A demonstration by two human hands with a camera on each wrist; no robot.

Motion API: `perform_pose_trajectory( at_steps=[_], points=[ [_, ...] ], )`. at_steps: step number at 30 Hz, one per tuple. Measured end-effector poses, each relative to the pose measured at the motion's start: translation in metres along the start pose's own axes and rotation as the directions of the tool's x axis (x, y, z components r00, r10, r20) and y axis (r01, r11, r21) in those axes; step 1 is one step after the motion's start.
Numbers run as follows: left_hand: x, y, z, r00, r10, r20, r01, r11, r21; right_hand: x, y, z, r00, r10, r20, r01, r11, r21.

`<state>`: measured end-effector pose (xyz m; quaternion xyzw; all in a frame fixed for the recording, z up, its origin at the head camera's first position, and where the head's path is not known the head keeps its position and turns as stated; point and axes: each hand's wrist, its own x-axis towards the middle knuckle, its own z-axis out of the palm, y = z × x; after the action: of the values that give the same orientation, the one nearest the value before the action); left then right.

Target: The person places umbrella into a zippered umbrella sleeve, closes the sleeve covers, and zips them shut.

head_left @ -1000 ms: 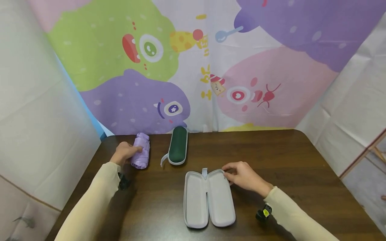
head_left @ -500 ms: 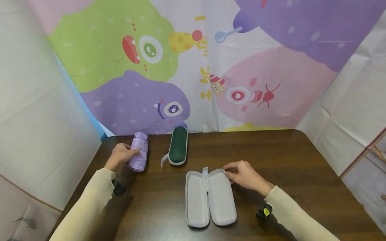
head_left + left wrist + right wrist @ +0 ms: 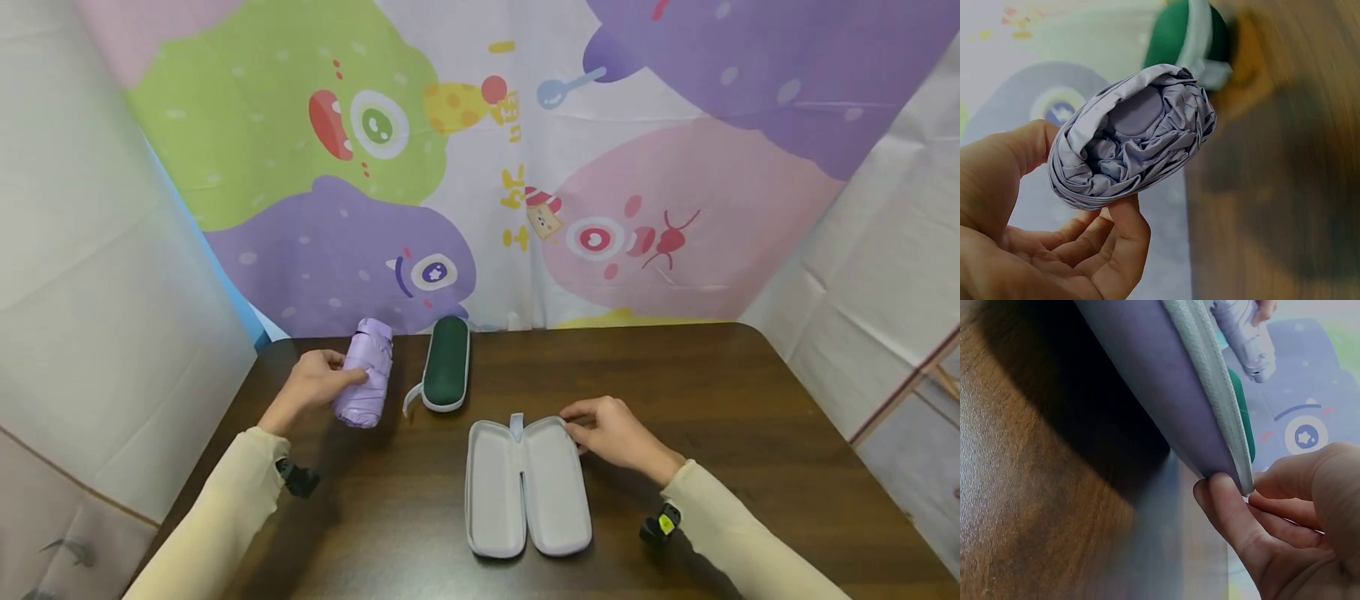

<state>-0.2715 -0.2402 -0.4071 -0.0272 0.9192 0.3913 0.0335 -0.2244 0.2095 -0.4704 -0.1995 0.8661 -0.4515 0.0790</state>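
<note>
Clamping folded lavender umbrella [image 3: 369, 398] in fingers of left hand [image 3: 309, 386], near green glasses case [image 3: 447, 367], pinching open grey glasses case [image 3: 557, 492] with right hand [image 3: 617, 432]

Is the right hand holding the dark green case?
No, the right hand pinches a corner of the open pale case.

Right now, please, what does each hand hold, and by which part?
The left hand grips the rolled lilac fabric bundle by its middle; the right hand pinches the open, pale-grey oblong case at its far right corner.
</note>
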Motion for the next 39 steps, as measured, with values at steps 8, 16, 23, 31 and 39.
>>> perform_pose_trajectory(
  at_steps=[8,16,23,31,39],
  points=[
    [-0.017,0.031,0.014,0.997,-0.001,0.071,0.016,0.978,-0.209,0.002,0.002,-0.001,1.000,-0.001,0.002,0.001,1.000,0.002],
    [-0.033,0.054,0.039,0.983,0.033,0.179,0.041,0.918,-0.395,0.004,0.002,-0.002,1.000,-0.008,0.002,0.008,1.000,0.003],
    [-0.045,0.061,0.059,0.978,0.038,0.203,0.041,0.929,-0.368,0.005,0.001,-0.001,1.000,-0.003,0.003,0.003,1.000,0.001],
    [-0.053,0.064,0.078,0.971,0.058,0.234,0.025,0.940,-0.339,0.006,0.000,-0.001,1.000,-0.006,0.004,0.006,1.000,0.003],
    [-0.060,0.063,0.093,0.964,0.071,0.254,0.001,0.962,-0.273,0.006,-0.002,-0.001,1.000,0.003,0.000,-0.003,1.000,0.008]
  ],
)
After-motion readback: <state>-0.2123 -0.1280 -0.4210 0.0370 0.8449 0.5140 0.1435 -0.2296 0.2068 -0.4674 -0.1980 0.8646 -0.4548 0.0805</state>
